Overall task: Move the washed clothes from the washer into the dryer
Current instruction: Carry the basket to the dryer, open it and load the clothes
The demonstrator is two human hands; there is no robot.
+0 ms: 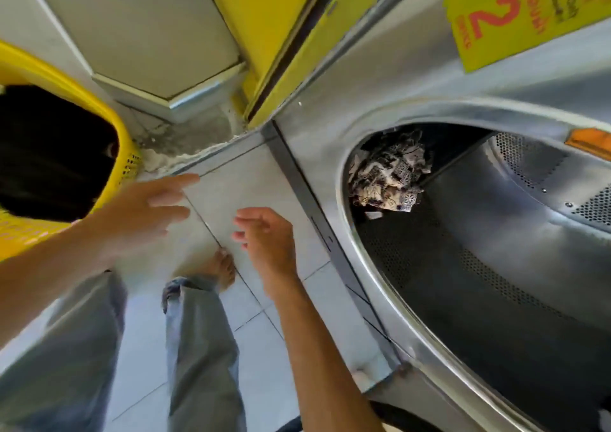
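A steel front-loading machine fills the right side, its round opening rim point(360, 253) facing me and the perforated drum showing inside. A crumpled black-and-white patterned cloth point(386, 175) lies at the drum's far left. At the left edge stands a yellow laundry basket point(127, 153) with dark clothes point(49, 153) in it. My left hand point(145, 213) hovers beside the basket with its fingers spread and nothing in it. Over the floor tiles, in front of the machine's opening, my right hand point(267, 243) is also empty, its fingers loosely curled and apart.
Grey floor tiles point(241, 183) lie between the basket and the machine. My legs in grey trousers and a bare foot point(223, 268) stand below the hands. A yellow panel point(264, 18) and a grey cabinet base point(185, 100) are beyond. A yellow label marked 2 point(515, 14) sits on the machine.
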